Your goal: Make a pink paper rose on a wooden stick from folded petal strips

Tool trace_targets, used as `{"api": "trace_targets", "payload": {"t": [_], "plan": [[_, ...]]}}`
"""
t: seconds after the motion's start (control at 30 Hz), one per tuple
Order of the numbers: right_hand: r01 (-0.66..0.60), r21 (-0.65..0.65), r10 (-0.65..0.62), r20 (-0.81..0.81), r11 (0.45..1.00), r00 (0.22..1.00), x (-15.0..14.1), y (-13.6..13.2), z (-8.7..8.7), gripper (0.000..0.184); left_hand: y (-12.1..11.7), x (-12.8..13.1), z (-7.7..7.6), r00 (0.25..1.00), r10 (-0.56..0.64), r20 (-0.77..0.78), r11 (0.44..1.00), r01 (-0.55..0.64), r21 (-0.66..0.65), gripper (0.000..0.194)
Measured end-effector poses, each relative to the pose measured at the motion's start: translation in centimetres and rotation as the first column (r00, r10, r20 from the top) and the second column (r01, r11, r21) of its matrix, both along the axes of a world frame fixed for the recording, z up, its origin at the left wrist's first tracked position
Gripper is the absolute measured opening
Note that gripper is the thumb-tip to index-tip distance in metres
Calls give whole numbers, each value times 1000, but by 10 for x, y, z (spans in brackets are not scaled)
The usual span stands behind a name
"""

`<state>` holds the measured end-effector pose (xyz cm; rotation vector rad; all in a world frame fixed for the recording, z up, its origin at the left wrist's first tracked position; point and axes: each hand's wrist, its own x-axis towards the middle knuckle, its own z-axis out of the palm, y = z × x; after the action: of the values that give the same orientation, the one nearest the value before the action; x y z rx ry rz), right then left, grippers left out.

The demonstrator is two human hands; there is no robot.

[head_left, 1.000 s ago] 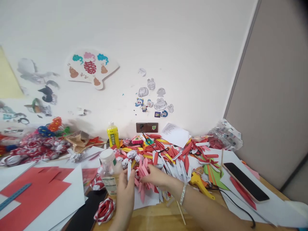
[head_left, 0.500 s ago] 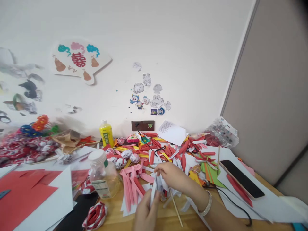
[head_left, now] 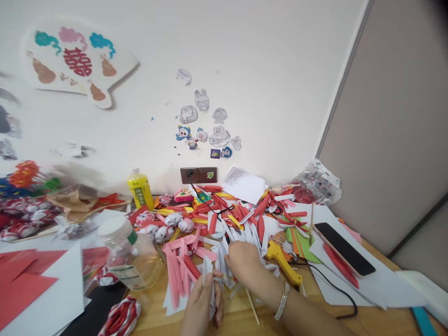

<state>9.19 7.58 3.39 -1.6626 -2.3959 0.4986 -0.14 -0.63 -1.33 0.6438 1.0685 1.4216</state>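
The left hand (head_left: 201, 301) has its grip clamped on a white paper strip (head_left: 207, 265) over the counter (head_left: 157, 319), beside pink strips (head_left: 175, 273); I can't tell whether the right hand (head_left: 247, 261), at the white pile (head_left: 254, 235), grasps anything. Pinching hard could crease the strip; a careless sweep might scatter the pile.
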Motion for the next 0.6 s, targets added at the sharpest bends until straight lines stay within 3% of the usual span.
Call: {"api": "trace_targets", "payload": {"t": [0.17, 0.43, 0.5, 0.6], "plan": [[42, 71, -51, 131, 997, 990, 2, 2, 3, 20, 5, -5, -3, 994, -27, 104, 997, 34, -68, 55], [27, 200, -46, 94, 979, 994, 10, 0, 18, 20, 0, -2, 0, 998, -32, 53, 999, 34, -39, 46], [-27, 239, 15, 50, 971, 999, 6, -2, 19, 20, -6, 1, 3, 998, -37, -59, 999, 39, 19, 46], [-288, 260, 321, -93, 922, 942, -8, -3, 12, 16, -16, 6, 9, 954, 72, -291, 988, -29, 151, 45]]}}
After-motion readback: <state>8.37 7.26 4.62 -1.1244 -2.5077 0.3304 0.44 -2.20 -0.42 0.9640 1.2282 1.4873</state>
